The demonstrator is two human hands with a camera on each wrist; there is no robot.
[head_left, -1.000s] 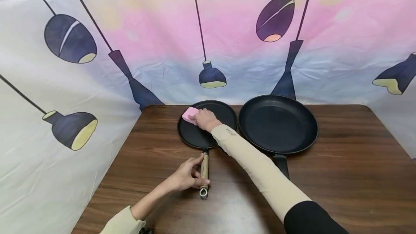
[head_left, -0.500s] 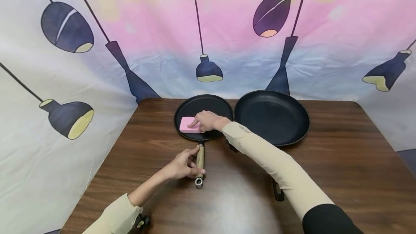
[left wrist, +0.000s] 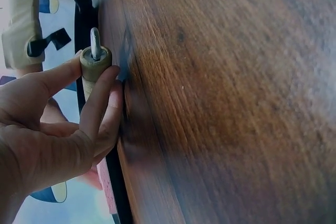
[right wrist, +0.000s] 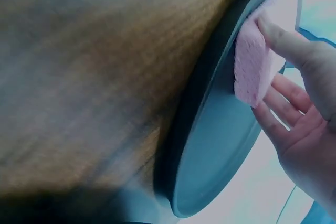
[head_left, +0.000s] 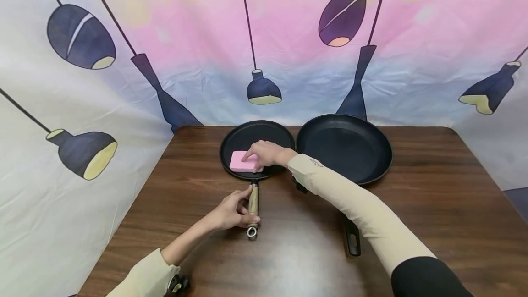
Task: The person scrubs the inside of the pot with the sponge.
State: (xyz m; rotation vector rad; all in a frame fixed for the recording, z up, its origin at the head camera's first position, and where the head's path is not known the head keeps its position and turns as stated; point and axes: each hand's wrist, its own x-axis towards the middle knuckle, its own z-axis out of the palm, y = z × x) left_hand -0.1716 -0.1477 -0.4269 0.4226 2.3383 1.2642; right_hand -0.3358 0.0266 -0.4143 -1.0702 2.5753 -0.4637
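A flat black pan [head_left: 261,133] with a light wooden handle [head_left: 253,205] lies on the table. My left hand [head_left: 231,211] grips that handle between thumb and fingers; the left wrist view shows its metal ring [left wrist: 95,44] end-on. On the pan's near side, my right hand [head_left: 266,154] holds a pink sponge [head_left: 240,163] against the cooking surface. In the right wrist view the thumb and fingers pinch the sponge [right wrist: 252,61] from both sides, close to the pan's rim.
A larger, deeper black frying pan [head_left: 344,148] stands right beside the flat pan, its black handle [head_left: 352,238] partly under the right forearm. The brown wooden table [head_left: 198,159] reaches back to a printed cloth backdrop [head_left: 198,49].
My right hand has drawn the sponge from the flat pan's far left toward its near side. The left hand keeps its hold on the handle. The head view has shifted slightly.
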